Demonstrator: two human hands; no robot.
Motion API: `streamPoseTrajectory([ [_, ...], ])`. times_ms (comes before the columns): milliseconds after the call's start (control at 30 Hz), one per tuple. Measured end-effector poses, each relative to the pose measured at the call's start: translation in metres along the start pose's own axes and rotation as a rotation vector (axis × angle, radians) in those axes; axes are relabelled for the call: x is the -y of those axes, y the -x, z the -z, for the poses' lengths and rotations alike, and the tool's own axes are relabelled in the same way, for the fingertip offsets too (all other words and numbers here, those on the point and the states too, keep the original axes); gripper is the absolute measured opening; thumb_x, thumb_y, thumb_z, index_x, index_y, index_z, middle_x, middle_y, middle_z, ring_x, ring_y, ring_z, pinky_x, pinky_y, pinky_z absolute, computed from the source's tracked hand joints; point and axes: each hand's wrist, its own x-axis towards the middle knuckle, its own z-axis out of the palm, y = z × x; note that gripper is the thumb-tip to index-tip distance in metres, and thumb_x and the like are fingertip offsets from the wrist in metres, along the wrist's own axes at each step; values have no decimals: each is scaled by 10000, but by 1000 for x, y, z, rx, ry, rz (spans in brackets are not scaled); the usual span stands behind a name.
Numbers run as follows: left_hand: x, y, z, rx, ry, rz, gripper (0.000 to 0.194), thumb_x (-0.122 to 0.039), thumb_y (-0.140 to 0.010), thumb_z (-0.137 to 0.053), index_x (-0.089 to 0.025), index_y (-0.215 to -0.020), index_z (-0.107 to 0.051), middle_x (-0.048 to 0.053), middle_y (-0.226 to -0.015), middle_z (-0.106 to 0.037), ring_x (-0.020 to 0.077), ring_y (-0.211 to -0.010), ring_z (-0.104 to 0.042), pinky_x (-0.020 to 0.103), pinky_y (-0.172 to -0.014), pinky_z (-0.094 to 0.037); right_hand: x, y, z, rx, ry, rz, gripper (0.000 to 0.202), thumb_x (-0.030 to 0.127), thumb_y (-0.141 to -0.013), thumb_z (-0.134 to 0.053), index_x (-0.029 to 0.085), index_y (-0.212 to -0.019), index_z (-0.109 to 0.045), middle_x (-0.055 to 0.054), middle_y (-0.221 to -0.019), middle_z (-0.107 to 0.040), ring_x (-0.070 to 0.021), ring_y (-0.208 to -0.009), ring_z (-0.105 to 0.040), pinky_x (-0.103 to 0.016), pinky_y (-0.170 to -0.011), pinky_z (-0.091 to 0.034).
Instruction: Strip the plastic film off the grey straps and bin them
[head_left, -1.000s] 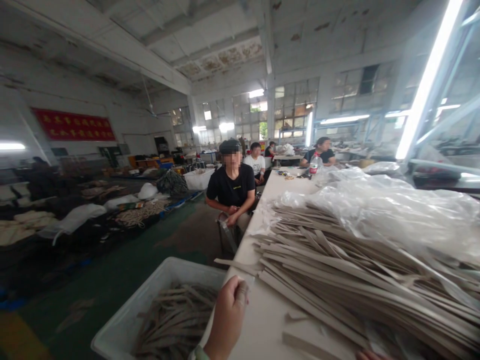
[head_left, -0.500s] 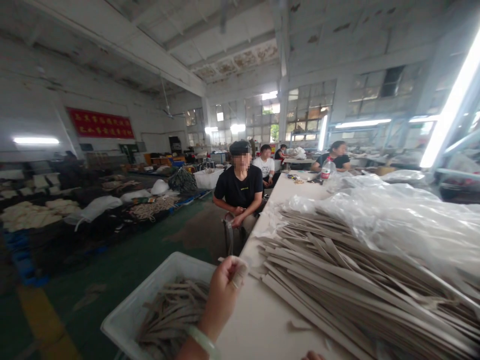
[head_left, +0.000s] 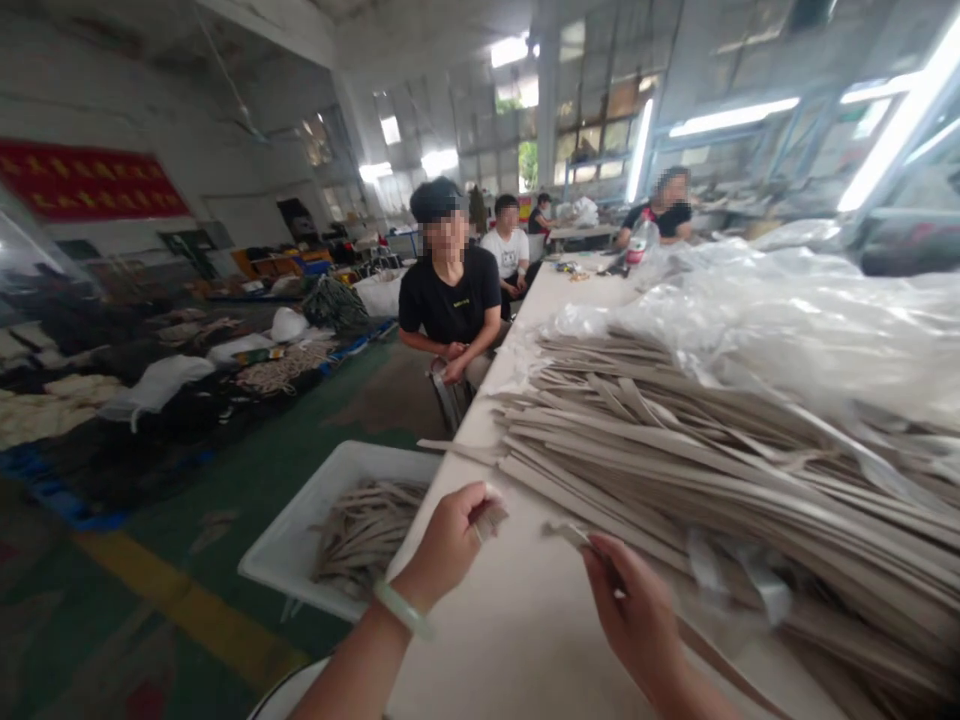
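Note:
My left hand (head_left: pixel 459 535), with a pale green bangle (head_left: pixel 401 608) at the wrist, is over the table's near left edge. Its fingers are curled against the thumb, and whatever they may hold cannot be made out. A greyish covering wraps part of the thumb. My right hand (head_left: pixel 634 605) pinches a grey-beige flat strip (head_left: pixel 570 535), its end pointing at my left hand; a strip also runs out below the wrist. Beside the right hand lies a big pile of long strips (head_left: pixel 637 460). Left of the table, a white plastic bin (head_left: pixel 281 535) holds many looped strips.
Clear plastic sheeting (head_left: pixel 795 310) covers the far side of the pile. A bottle (head_left: pixel 637 245) stands farther along the white table (head_left: pixel 480 650). A person in a black shirt (head_left: pixel 454 290) sits by its left edge. More people sit behind. Bundles lie on the floor at left.
My view has tilted down. My right hand has come up into view with a strip. My left hand has turned and is now over the table edge, right of the bin.

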Motion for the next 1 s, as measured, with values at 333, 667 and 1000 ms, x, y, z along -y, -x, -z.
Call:
streamPoseTrajectory([
  [333,-3,7,-25,195,-156,-47,329,-457,-865,-536,-152,-764,-609,27,-718,-599,153,-695,-535,231,-640,-376,9,-10,21,114,-133,-97,111,263,-907,-502,202,-925,-594,-31,-736,-647,-140,-624,-587,-225,-588,-450],
  [667,-4,7,-31,267,-222,-75,314,-436,-887,-510,-158,-779,-607,27,-742,-606,153,-706,-539,238,-649,-361,12,-13,27,233,-153,-138,132,284,-904,-492,191,-870,-579,-3,-663,-579,-123,-580,-493,-220,-554,-370],
  [1000,15,19,-43,482,-664,-128,139,-269,-872,-528,-184,-794,-606,57,-801,-641,185,-741,-558,255,-669,-357,13,-8,23,674,-130,-72,254,128,-819,-436,213,-957,-632,-59,-858,-702,-182,-790,-638,-241,-687,-437],
])
